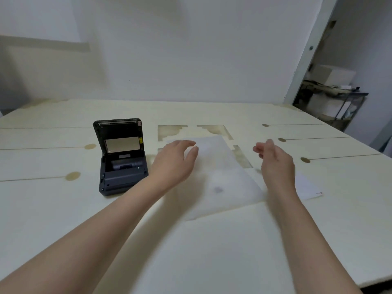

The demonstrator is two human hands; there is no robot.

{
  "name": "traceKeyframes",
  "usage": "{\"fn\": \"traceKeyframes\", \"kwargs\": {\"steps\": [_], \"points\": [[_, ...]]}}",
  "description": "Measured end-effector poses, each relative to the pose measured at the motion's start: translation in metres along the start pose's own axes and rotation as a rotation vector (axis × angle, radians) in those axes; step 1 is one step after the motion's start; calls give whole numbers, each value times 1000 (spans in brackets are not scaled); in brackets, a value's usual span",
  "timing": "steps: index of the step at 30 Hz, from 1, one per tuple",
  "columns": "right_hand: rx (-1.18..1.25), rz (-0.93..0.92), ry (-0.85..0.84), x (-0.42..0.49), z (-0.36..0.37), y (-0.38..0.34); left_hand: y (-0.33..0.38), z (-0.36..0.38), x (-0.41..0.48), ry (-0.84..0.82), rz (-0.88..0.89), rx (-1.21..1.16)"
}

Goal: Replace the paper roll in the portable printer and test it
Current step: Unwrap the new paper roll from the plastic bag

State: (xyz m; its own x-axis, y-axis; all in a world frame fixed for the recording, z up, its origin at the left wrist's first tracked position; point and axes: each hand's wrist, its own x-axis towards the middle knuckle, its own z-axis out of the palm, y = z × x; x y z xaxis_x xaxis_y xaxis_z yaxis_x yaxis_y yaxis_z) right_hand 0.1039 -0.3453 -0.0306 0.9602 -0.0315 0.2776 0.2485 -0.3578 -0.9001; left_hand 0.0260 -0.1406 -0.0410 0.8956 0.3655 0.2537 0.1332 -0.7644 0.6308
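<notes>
A dark portable printer (pixel 122 158) stands on the pale table (pixel 63 209) at the left, lid raised upright, its paper bay exposed. A large white sheet of paper (pixel 222 172) lies flat in the middle, blurred. My left hand (pixel 178 158) hovers over the sheet's left edge, fingers spread, holding nothing. My right hand (pixel 273 155) hovers beyond the sheet's right edge, fingers loosely curled and apart, also holding nothing. A smaller white slip (pixel 307 186) lies just right of my right wrist. No paper roll shows clearly.
The tabletop has dark grooves with round ends (pixel 305 159) on both sides and cut-out recesses (pixel 171 131) behind the sheet. A white wall stands behind the table. An open doorway at the right shows a shelf with boxes (pixel 333 96).
</notes>
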Motion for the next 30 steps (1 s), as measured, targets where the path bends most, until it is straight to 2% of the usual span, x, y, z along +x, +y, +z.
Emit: {"fn": "traceKeyframes", "kwargs": {"steps": [4,7,10,14,16,19,21,25,30], "points": [[-378,-124,-336,16,28,-10,-4,11,31,-216,-40,94],[-392,-84,-515,16,47,-5,-8,17,42,-283,-145,107],[-393,-11,-615,20,57,2,-16,19,50,-288,-203,74],[-389,0,-547,32,58,5,-19,29,45,-236,-68,153],[-398,11,-518,35,55,9,-17,34,40,-194,-74,146],[-290,118,-570,33,52,9,-8,37,43,-248,-150,136],[-233,141,-623,31,51,8,-2,39,41,-253,-69,104],[-198,36,-579,33,44,20,8,33,31,-107,31,159],[9,-22,-348,32,35,16,24,25,37,111,-9,108]]}}
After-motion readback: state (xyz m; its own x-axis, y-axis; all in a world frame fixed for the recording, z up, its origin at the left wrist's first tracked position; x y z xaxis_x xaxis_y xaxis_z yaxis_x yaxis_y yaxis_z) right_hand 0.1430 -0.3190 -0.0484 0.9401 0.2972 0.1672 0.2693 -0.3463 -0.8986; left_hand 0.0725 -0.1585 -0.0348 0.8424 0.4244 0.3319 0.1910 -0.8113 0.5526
